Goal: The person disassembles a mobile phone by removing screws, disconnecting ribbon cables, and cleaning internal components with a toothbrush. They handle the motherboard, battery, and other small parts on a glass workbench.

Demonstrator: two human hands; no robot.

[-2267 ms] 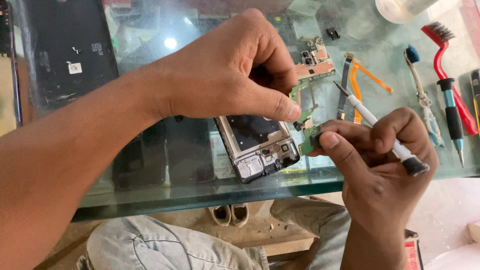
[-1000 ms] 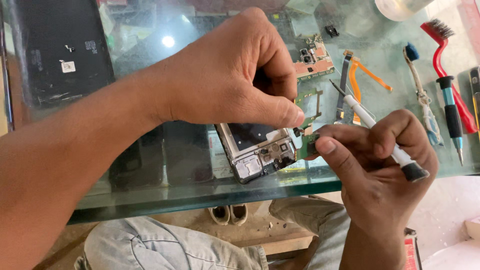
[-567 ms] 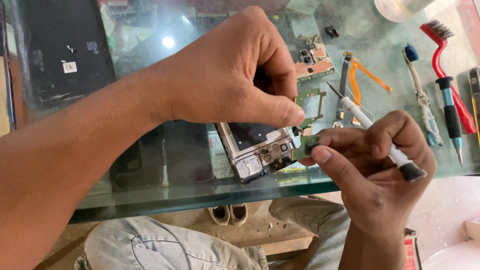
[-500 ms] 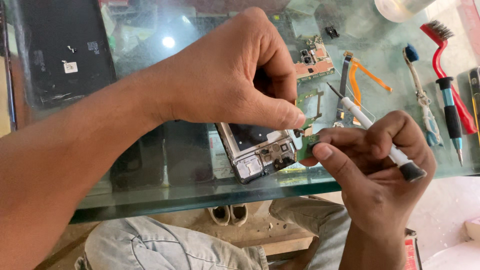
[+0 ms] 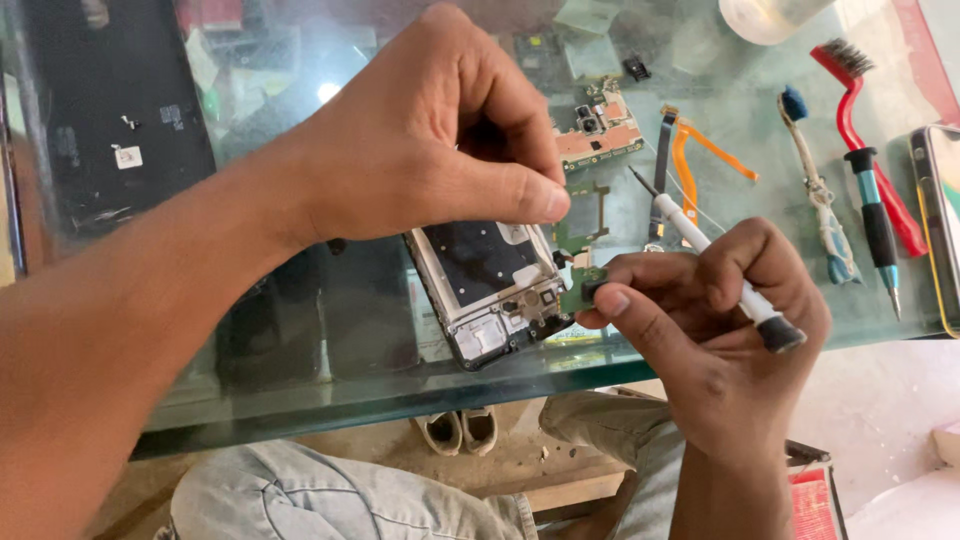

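My left hand (image 5: 440, 130) reaches over an opened phone frame (image 5: 490, 290) lying near the front edge of the glass table (image 5: 300, 370), its thumb and fingers pinching the frame's upper right part. My right hand (image 5: 720, 330) holds a thin white screwdriver (image 5: 700, 250) tucked between its fingers, tip pointing up and away. The same hand's thumb and forefinger pinch a small green circuit board (image 5: 580, 285) at the frame's right side. The board's upper part lies under my left thumb.
On the glass behind lie another circuit board (image 5: 600, 125), an orange flex cable (image 5: 690, 160), a blue-headed toothbrush (image 5: 815, 190), a red brush (image 5: 865, 110), a screwdriver with a blue and black grip (image 5: 880, 235) and a phone edge (image 5: 940, 220). A dark panel (image 5: 110, 100) lies at the left. Below are my knees and shoes.
Both hands have stayed almost in place. The small green board has sunk slightly closer to the phone frame, and my right hand has shifted a little.
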